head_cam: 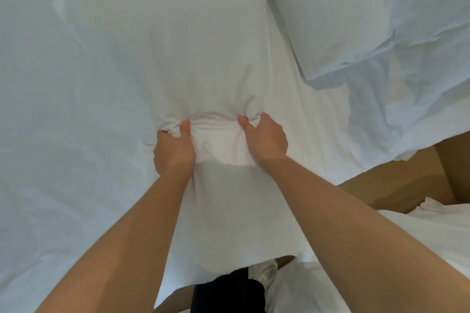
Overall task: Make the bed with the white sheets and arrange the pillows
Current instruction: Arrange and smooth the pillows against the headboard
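- Pillow [178,58] lies mid-bed, lengthwise away from us, its near end bunched up btwn our two hands.
- L hand [173,150] is clenched on the pillow's near-left corner: thumb on top, fingers curled into the fabric.
- R hand [265,137] grasps the near-right corner the same way, thumb pointing inward, knuckles up.
- The hands are near each other, w/ a puckered ridge of fabric btwn the thumbs. Creases fan out from the grip into the pillow.
- White cloth [223,211] runs from the grip back toward us btwn the forearms; we can't tell if it's pillowcase or sheet.
- Sheet [63,122] covers the bed to the left, wrinkled, w/ the pillow on it.
- 2nd pillow [325,15] sits top right, just beside the first and tilted.
- Duvet [427,46] is crumpled at far right, against the 2nd pillow's right side.
- Floor [396,183], tan, shows at right past the bed edge.
- More white linen [432,231] lies at lower right, beyond our R forearm.
- Dark trousers [229,292] & a pale shoe [267,272] show at the bottom edge.
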